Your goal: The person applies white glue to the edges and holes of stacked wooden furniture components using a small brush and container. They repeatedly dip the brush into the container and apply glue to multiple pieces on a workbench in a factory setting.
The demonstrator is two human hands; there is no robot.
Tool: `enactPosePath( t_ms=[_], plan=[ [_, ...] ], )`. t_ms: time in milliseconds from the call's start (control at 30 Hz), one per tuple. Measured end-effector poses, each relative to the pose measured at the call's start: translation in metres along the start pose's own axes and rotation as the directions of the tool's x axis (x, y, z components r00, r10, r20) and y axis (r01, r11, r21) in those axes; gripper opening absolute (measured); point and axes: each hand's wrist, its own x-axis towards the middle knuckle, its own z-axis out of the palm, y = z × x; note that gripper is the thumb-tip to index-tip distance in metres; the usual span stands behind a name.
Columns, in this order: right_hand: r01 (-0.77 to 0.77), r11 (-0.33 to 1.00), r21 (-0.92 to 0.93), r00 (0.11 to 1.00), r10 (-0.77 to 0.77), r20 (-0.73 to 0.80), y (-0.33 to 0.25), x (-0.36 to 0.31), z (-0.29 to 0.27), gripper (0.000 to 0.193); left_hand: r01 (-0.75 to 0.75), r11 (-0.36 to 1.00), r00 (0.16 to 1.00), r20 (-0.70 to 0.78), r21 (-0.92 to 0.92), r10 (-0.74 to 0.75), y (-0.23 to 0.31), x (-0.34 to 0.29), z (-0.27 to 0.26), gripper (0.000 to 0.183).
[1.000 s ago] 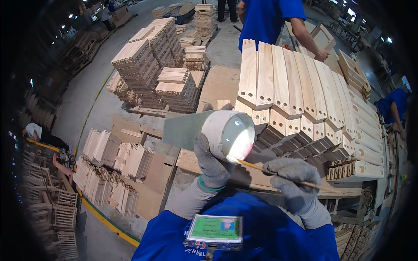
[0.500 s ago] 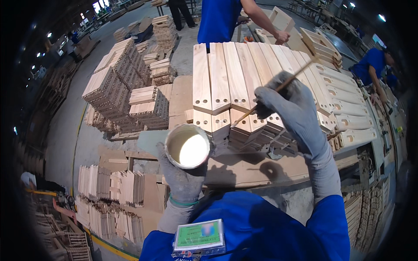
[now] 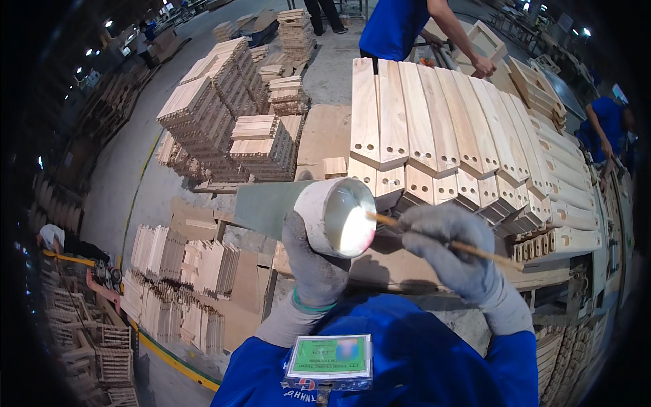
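My left hand (image 3: pixel 315 268), in a grey glove, is wrapped round a pale round pot (image 3: pixel 310 214). The pot is tilted with its mouth toward my right, and bright white liquid (image 3: pixel 349 220) shows inside. My gloved right hand (image 3: pixel 451 247) pinches a thin wooden stick (image 3: pixel 485 255). Its tip reaches into the mouth of the pot; whether it touches the liquid I cannot tell. Just beyond my hands lie stacked pale wooden boards (image 3: pixel 434 122), with slanted near ends and pairs of drilled holes.
Boards with oval slots (image 3: pixel 566 183) lie at the right. A grey-green panel (image 3: pixel 261 209) sits behind the pot. High stacks of wood pieces (image 3: pixel 210 102) stand on the left floor. A co-worker in blue (image 3: pixel 393 30) works across the table, another (image 3: pixel 603 122) at far right.
The stick has come away from the boards' drilled ends to the pot's mouth. My right hand has lowered. The pot has tilted toward it. The view has swung left.
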Motion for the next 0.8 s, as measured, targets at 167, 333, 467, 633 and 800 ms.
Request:
enactPosePath(
  t_ms=[167,333,467,633,800],
  plan=[
    [0.315,0.931,-0.182,0.942,-0.284,0.178,-0.006,-0.027,0.003,0.015,-0.188,0.977,0.972,-0.125,0.105,0.2,-0.007,0.009,-0.004,0.072],
    [-0.04,0.964,0.265,0.989,0.076,-0.125,-0.006,-0.048,0.008,0.004,-0.042,0.998,0.995,-0.098,-0.055,0.036,-0.002,0.005,-0.002,0.078],
    [0.141,0.906,0.399,0.97,-0.045,-0.239,0.007,-0.056,0.023,0.014,-0.049,0.991,0.999,-0.02,-0.122,0.047,-0.001,0.005,0.005,0.069],
    [0.062,0.946,0.317,0.972,0.014,-0.234,0.004,-0.056,0.025,0.015,0.022,1.0,0.996,-0.081,-0.005,-0.022,-0.005,0.004,0.005,0.079],
    [0.11,0.977,0.181,0.99,-0.091,-0.11,-0.002,-0.056,0.017,0.018,-0.066,0.998,0.993,-0.096,0.002,0.066,-0.023,0.009,-0.004,0.077]
  ],
)
